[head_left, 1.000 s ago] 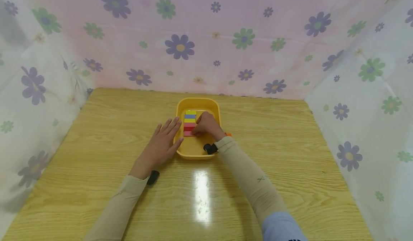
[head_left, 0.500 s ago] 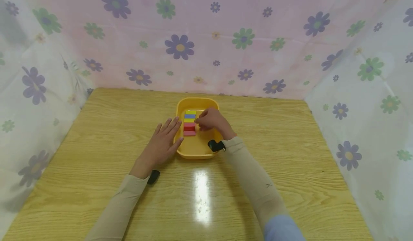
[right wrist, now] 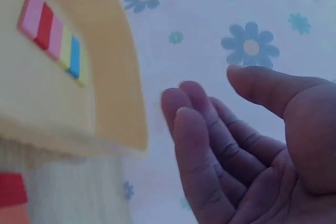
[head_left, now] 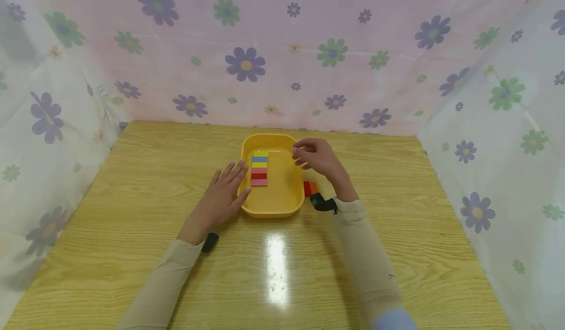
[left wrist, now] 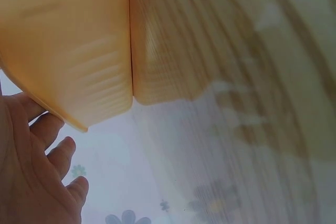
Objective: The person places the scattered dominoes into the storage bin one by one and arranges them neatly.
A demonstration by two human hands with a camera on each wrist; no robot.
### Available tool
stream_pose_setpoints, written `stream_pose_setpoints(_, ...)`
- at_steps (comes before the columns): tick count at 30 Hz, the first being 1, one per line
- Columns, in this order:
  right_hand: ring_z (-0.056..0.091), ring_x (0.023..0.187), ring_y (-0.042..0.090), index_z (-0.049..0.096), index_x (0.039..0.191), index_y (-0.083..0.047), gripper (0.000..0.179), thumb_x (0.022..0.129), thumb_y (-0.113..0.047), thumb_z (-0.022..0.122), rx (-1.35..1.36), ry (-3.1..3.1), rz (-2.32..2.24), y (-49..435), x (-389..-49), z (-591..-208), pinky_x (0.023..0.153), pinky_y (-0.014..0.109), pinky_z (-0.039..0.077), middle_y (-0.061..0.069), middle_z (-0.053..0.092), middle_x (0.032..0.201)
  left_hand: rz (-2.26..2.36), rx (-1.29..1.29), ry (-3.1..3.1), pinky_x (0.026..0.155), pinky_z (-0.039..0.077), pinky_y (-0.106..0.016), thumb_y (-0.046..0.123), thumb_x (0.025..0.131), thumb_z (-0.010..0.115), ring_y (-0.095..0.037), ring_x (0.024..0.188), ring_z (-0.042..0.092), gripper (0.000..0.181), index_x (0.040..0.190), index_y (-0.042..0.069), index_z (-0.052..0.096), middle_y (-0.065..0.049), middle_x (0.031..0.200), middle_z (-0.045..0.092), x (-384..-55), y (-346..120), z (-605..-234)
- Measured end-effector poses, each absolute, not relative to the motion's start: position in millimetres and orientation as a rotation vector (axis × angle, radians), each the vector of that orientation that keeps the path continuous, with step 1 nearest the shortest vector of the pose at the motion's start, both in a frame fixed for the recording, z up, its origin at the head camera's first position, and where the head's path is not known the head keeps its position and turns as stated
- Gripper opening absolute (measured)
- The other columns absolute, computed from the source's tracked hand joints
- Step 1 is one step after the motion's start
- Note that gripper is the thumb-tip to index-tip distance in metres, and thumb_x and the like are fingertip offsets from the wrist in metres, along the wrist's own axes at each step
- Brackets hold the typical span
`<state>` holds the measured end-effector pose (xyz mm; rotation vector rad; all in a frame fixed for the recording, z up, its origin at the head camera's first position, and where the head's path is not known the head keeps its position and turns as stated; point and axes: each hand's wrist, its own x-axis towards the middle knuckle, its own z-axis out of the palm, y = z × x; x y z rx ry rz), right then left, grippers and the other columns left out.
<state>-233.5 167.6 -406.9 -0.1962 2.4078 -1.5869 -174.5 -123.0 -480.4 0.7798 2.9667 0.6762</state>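
Note:
A yellow tray [head_left: 282, 200] stands on the table, and a row of coloured blocks [head_left: 259, 171] in yellow, blue, pink and red lies along its left side, as the right wrist view also shows. My left hand [head_left: 217, 201] rests against the tray's left rim with straight fingers; in the left wrist view its fingertips [left wrist: 62, 156] touch the outside of the rim. Above the tray's right rim hovers my right hand [head_left: 319, 157]. Nothing lies between its thumb and its loosely bent fingers [right wrist: 191, 140].
Just outside the tray's right wall, red and orange blocks [head_left: 311, 189] lie on the wooden table [head_left: 397, 212]. Flowered cloth [head_left: 282, 75] hangs behind and at both sides. A black wrist camera [head_left: 322, 203] sits beneath my right wrist.
My right hand has lifted from the block row and moved right, over the tray's right rim, its fingers loosening. The row stays in place. My left hand has not moved.

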Motion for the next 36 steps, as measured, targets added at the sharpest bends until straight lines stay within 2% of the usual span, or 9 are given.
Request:
stream_pose_setpoints(7,0.069,0.1,0.041,0.066,0.128,0.002,0.034,0.103,-0.02,0.062,-0.232,2.454,-1.7,193.2,-222.0,-434.4,0.087,0.057,0.058,0.025,0.07,0.114,0.67,0.783,2.962,0.124,0.009,-0.061,0.039,0.108,0.045,-0.035,0.157,0.012,0.066,0.161,0.005,0.026,-0.011,0.17,0.017,-174.4,-122.6,-480.5)
stream_pose_setpoints(12,0.065,0.101,0.046,0.065,0.126,0.007,0.038,0.099,-0.019,0.068,-0.243,2.459,-1.829,204.0,-215.6,-456.5,0.085,0.057,0.058,0.028,0.068,0.111,0.68,0.774,2.96,0.125,0.008,-0.061,0.04,0.108,0.046,-0.035,0.157,0.012,0.066,0.161,0.005,0.027,-0.011,0.17,0.016,-173.9,-123.0,-480.8)
stream_pose_setpoints(15,0.065,0.099,0.043,0.065,0.125,0.008,0.039,0.096,-0.018,0.072,-0.232,2.489,-1.832,209.4,-211.3,-466.9,0.082,0.051,0.06,0.023,0.068,0.108,0.683,0.773,2.959,0.125,0.008,-0.061,0.04,0.108,0.045,-0.035,0.157,0.011,0.066,0.161,0.005,0.026,-0.01,0.17,0.016,-173.9,-122.8,-481.1)
stream_pose_setpoints(19,0.067,0.095,0.031,0.068,0.123,0.006,0.04,0.092,-0.017,0.077,-0.194,2.556,-1.733,216.2,-205.8,-479.0,0.079,0.035,0.06,0.018,0.071,0.106,0.687,0.774,2.957,0.125,0.008,-0.061,0.04,0.108,0.045,-0.035,0.158,0.011,0.066,0.161,0.005,0.026,-0.01,0.17,0.016,-174.2,-122.4,-481.3)
stream_pose_setpoints(22,0.068,0.094,0.03,0.069,0.121,0.004,0.04,0.089,-0.017,0.08,-0.143,2.606,-1.619,220.2,-201.6,-486.4,0.077,0.03,0.058,0.018,0.071,0.107,0.69,0.771,2.955,0.124,0.008,-0.061,0.039,0.108,0.045,-0.034,0.158,0.011,0.066,0.161,0.005,0.026,-0.01,0.17,0.016,-174.3,-122.2,-481.1)
stream_pose_setpoints(30,0.069,0.097,0.032,0.071,0.117,0.002,0.037,0.086,-0.015,0.081,-0.004,2.654,-1.41,223.8,-189.9,-494.0,0.087,0.042,0.059,0.019,0.072,0.109,0.694,0.754,2.941,0.125,0.006,-0.06,0.038,0.108,0.047,-0.034,0.158,0.01,0.066,0.161,0.005,0.026,-0.01,0.171,0.015,-174.0,-122.2,-480.5)
stream_pose_setpoints(36,0.065,0.096,0.031,0.07,0.116,0.002,0.043,0.081,-0.017,0.088,0.097,2.659,-1.337,219.0,-182.5,-490.0,0.091,0.044,0.056,0.018,0.071,0.108,0.701,0.757,2.938,0.125,0.006,-0.06,0.038,0.108,0.046,-0.035,0.157,0.011,0.066,0.161,0.004,0.026,-0.011,0.17,0.016,-173.3,-121.7,-479.5)
